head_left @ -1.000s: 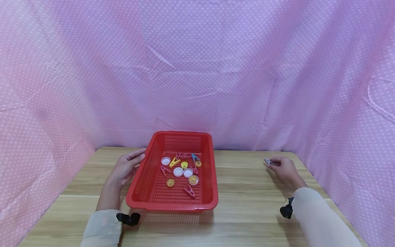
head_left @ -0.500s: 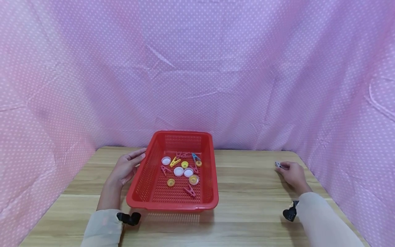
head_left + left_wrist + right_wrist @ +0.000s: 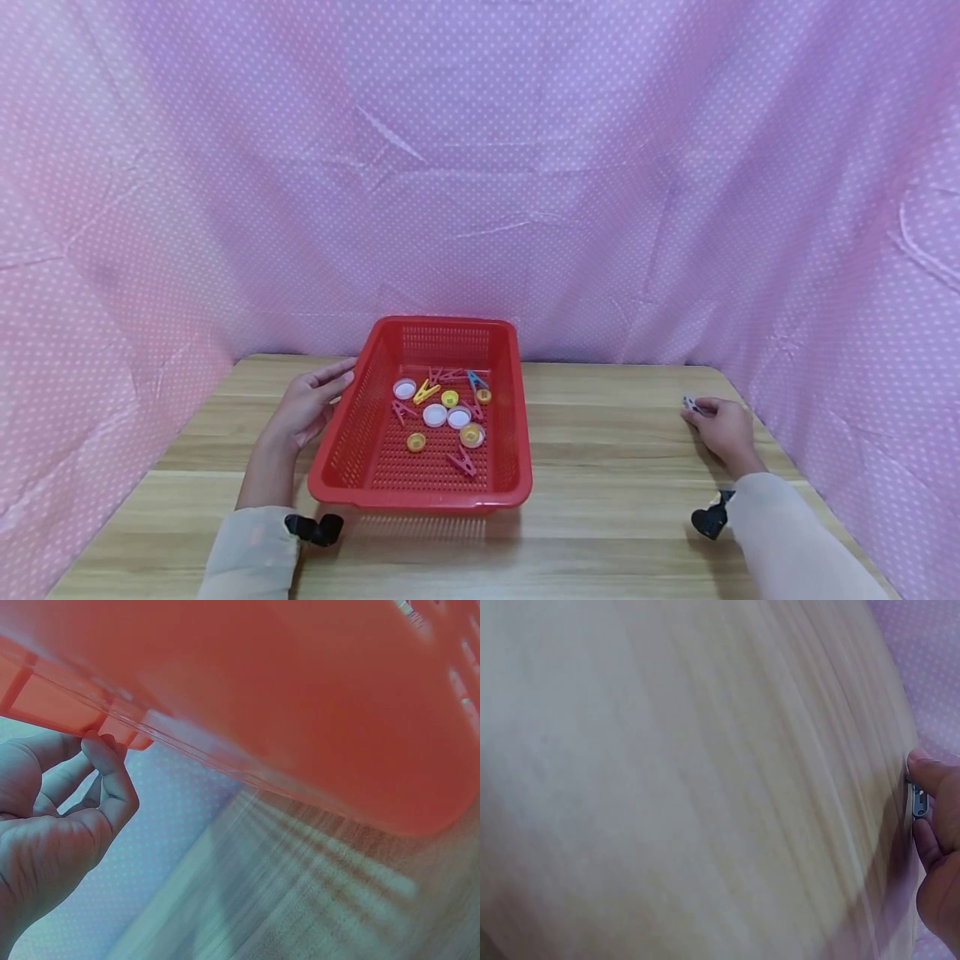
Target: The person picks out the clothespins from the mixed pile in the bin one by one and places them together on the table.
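On the left my left hand (image 3: 306, 408) pinches the rim of a red plastic basket (image 3: 442, 501), thumb against the fingers, as the left wrist view shows. Inside the basket lie several clothespins, among them a yellow clothespin (image 3: 426, 392) and a blue clothespin (image 3: 476, 381). Among them are scattered bottle caps, such as a white cap (image 3: 434, 416) and an amber cap (image 3: 416, 442). Over at the right, my right hand (image 3: 726, 429) pinches a small grey-blue clothespin (image 3: 919, 801) between thumb and fingers, low at the tabletop. Part of that clothespin is hidden by the fingers.
The wooden table (image 3: 600, 500) carries the basket near its middle. A pink polka-dot curtain (image 3: 480, 183) hangs behind and on both sides of the table, close to its edges. Black wrist cameras sit at both sleeves.
My right hand has moved right and slightly toward me, carrying the grey-blue clothespin. The left hand and the basket have stayed nearly where they were.
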A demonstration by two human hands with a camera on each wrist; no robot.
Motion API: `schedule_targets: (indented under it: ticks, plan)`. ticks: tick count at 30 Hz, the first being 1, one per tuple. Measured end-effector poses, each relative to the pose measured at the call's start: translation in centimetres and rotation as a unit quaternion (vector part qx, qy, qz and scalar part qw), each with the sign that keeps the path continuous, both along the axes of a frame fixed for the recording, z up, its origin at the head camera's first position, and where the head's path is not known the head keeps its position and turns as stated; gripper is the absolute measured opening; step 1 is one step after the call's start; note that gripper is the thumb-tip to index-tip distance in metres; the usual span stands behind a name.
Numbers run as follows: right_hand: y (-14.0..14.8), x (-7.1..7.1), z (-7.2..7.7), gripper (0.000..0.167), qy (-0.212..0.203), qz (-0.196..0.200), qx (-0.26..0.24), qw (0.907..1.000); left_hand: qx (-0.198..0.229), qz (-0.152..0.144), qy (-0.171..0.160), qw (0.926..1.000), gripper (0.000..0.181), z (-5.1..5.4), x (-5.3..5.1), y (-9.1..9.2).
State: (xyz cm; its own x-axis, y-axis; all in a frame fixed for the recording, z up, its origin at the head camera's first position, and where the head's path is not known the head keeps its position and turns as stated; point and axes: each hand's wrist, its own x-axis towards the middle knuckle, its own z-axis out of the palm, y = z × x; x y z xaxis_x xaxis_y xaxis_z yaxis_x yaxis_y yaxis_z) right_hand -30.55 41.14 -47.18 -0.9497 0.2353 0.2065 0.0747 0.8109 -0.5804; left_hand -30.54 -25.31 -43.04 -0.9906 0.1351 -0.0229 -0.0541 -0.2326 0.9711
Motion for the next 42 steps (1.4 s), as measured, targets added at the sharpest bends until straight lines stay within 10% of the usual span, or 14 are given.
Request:
schedule_targets:
  ticks: [16,23,42]
  plan:
    - [0.5,0.0,0.4,0.049,0.036,0.009,0.006,0.9993,0.004,0.0,-0.002,1.0,0.055,0.1,-0.1,0.2]
    - [-0.6,-1.2,3.0,0.053,0.019,0.068,0.038,0.9968,0.01,0.0,0.002,1.0,0.052,0.2,-0.2,0.2]
    - [-10.8,-5.3,10.1,0.036,0.141,0.261,0.184,0.9372,0.018,-0.007,0.004,0.9998,0.049,0.1,0.0,0.0]
